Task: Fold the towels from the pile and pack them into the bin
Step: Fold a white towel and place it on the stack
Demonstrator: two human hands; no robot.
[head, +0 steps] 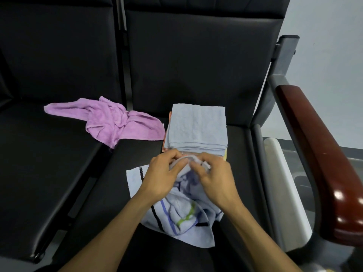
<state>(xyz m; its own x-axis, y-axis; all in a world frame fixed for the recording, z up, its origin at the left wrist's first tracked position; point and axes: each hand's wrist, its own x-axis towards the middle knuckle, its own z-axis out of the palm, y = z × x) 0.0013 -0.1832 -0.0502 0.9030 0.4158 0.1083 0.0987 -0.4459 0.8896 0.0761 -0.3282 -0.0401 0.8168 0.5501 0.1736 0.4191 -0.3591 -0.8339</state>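
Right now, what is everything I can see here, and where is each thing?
Striped towel: one, pale blue with dark, blue and green stripes, crumpled on the right seat's front.
Folded stack: one, pale blue towel on top, orange and yellow edges beneath, behind the striped towel.
Purple towel: one, crumpled across both seats.
Seats: two, black.
Armrest: one, reddish-brown, far right.
Left hand: pinches the striped towel's edge.
Right hand: pinches the same edge.

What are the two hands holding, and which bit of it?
Both hold the striped towel. The left hand and right hand pinch its bunched top edge, close together, just in front of the folded stack.
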